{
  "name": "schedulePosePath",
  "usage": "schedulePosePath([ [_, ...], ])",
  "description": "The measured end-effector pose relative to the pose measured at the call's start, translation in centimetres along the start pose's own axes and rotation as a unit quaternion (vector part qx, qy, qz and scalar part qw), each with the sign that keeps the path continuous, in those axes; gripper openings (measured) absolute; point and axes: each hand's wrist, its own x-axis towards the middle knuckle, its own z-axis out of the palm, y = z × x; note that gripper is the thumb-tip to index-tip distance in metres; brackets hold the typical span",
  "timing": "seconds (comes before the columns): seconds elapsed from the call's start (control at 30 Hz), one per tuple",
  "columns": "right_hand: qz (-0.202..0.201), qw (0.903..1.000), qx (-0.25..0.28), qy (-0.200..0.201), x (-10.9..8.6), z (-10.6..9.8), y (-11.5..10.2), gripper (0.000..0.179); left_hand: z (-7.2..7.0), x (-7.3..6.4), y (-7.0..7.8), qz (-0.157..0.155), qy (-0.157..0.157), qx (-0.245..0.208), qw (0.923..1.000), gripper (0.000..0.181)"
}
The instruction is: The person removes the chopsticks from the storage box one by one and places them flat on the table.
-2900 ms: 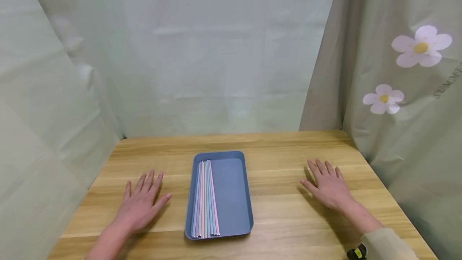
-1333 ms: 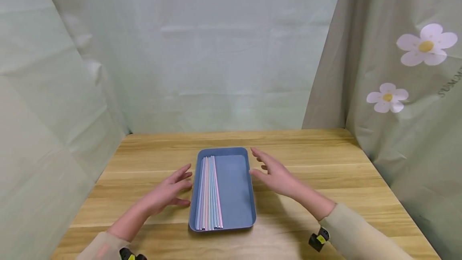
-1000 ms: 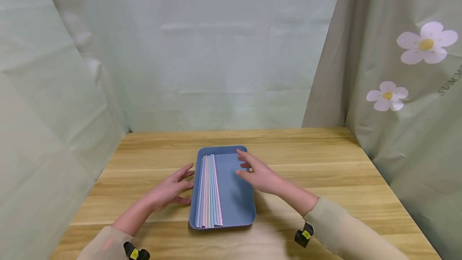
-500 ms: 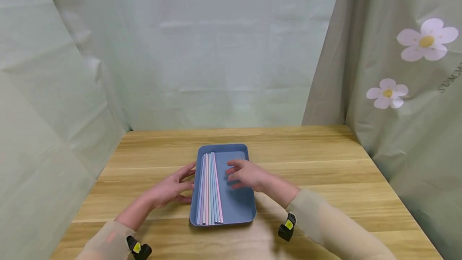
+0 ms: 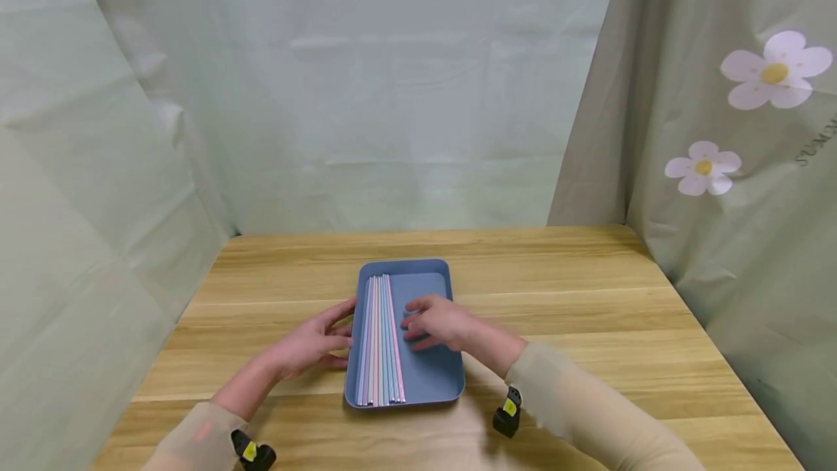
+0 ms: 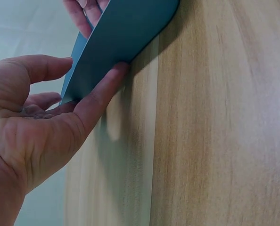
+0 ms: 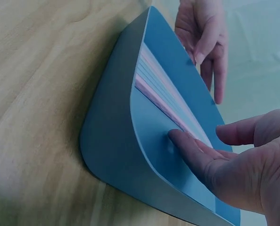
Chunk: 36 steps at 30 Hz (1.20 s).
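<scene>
A shallow blue tray (image 5: 431, 384) lies on the wooden table. Along its left side rests a row of slim pastel chopsticks (image 5: 381, 340), pink, lilac and pale blue, narrowing toward the far end. My left hand (image 5: 304, 347) is at the tray's left wall; in the left wrist view its straightened fingers (image 6: 100, 96) touch the outside of that wall. Over the right half of the tray reaches my right hand (image 5: 441, 323), its loosely bent fingers (image 7: 189, 150) inside, just right of the chopsticks, thumb apart. Neither hand grips anything.
The wooden table (image 5: 562, 355) extends on both sides of the tray. A pale cloth (image 5: 418, 93) hangs behind it, and a flowered curtain (image 5: 732, 253) hangs along the right edge. Each sleeve carries a small black wrist camera (image 5: 506, 413).
Both hands have come in from the table's sides. The left has reached the tray's left wall; the right has passed over the right rim and lowered beside the chopsticks. The chopsticks have stayed in place.
</scene>
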Motion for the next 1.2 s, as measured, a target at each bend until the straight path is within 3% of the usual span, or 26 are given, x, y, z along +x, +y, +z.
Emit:
schedulePosePath([
  [0.53,0.02,0.9977,0.039,0.051,0.4,1.6,0.8,0.052,0.3,0.2,0.0,-0.008,-0.003,0.007,0.9999,0.083],
  [0.8,0.011,0.9979,0.01,0.063,0.6,2.0,0.5,0.055,0.3,0.2,0.0,-0.011,0.005,0.011,0.9999,0.085],
  [1.03,0.022,0.9962,0.039,0.074,1.0,1.9,0.7,0.045,0.3,0.2,0.0,-0.012,0.007,0.008,0.9999,0.085],
  [1.2,0.014,0.9971,0.008,0.075,1.4,2.0,0.9,0.041,0.3,0.3,0.1,-0.01,0.004,0.005,0.9999,0.084],
])
